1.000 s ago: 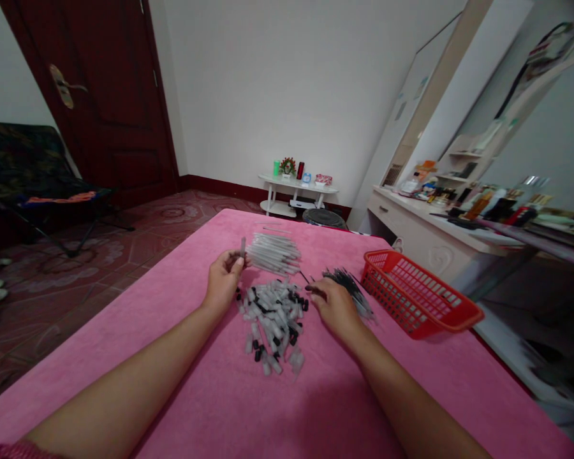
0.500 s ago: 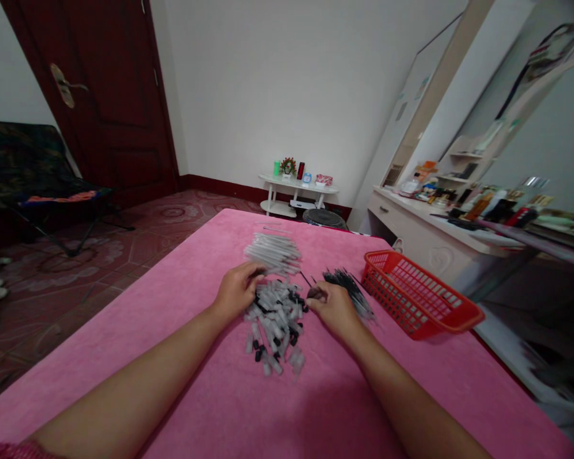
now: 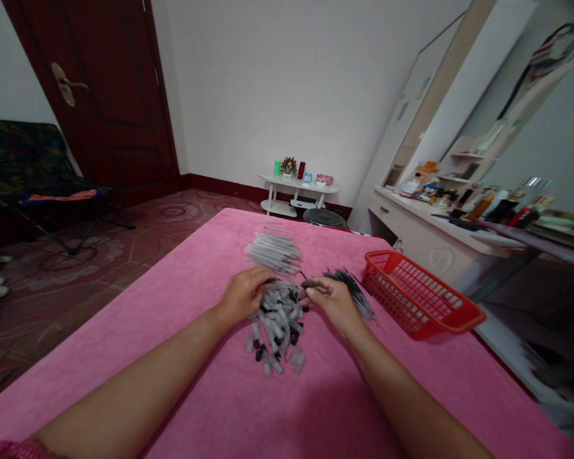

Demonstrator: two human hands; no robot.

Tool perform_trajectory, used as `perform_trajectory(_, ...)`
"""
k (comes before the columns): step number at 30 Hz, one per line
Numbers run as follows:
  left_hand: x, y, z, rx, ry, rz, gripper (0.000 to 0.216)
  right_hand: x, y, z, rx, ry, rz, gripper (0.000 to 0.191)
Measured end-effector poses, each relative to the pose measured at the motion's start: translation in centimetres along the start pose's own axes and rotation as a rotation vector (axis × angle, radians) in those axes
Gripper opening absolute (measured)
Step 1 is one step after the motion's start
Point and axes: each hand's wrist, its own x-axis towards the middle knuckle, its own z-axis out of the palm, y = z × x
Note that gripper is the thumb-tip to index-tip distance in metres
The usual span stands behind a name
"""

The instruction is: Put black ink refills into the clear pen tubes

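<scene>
On the pink cloth lies a loose pile of clear pen caps (image 3: 277, 319) mixed with small black plugs. My left hand (image 3: 243, 294) rests at the pile's upper left, its fingers curled inward over the far edge. Across from it, my right hand (image 3: 330, 298) has thumb and fingers pinched together at the upper right edge. What either hand holds is too small or hidden to make out. Just beyond the pile are clear pen barrels (image 3: 273, 252), lying side by side. Dark, thin pen refills (image 3: 351, 290) lie beside my right hand, partly behind it.
A red plastic basket (image 3: 418, 296) stands on the right of the pink-covered table (image 3: 186, 376). Farther right is a dresser (image 3: 430, 236) with bottles on top. A low white stand (image 3: 294, 183) is by the back wall, and a folding chair (image 3: 33, 166) at left.
Both hands have moved inward over the top of the pile, closer to each other. My left hand has shifted right and my right hand slightly left and away from me.
</scene>
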Motion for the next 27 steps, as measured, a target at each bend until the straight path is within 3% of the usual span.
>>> perform_trajectory(4, -0.11, 0.10, 0.19, -0.006, -0.004, 0.006, 0.023, -0.05, 0.24, 0.02, 0.001, -0.019, 0.025, 0.024)
perform_trajectory(13, -0.12, 0.39, 0.13, -0.003, 0.010, 0.011, 0.023, -0.17, -0.42, 0.20, -0.363, 0.083, -0.270, 0.012)
perform_trajectory(23, -0.10, 0.42, 0.12, -0.009, 0.010, 0.028, 0.022, -0.31, -0.16, 0.54, 0.014, 0.069, -0.102, 0.020)
perform_trajectory(27, -0.13, 0.37, 0.17, -0.004, 0.005, 0.031, 0.022, -0.40, -0.23, 0.77, 0.015, 0.091, -0.087, 0.025)
